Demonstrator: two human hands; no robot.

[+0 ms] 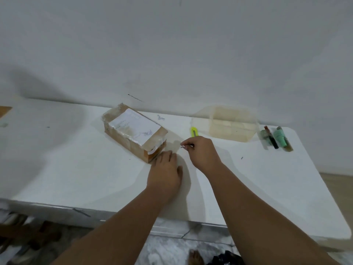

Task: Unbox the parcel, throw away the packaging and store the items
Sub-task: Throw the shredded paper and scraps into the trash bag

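While a taped cardboard parcel (134, 131) lies on the white table (76, 169), the left hand (164, 174) rests flat at its near end; the right hand (203, 153) grips a yellow cutter (194, 132).

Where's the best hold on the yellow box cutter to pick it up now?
Grip the box cutter by the bare far part of its yellow handle, coming from above. It lies flat on the table, its near end hidden behind the right hand; I cannot tell whether the blade is out.
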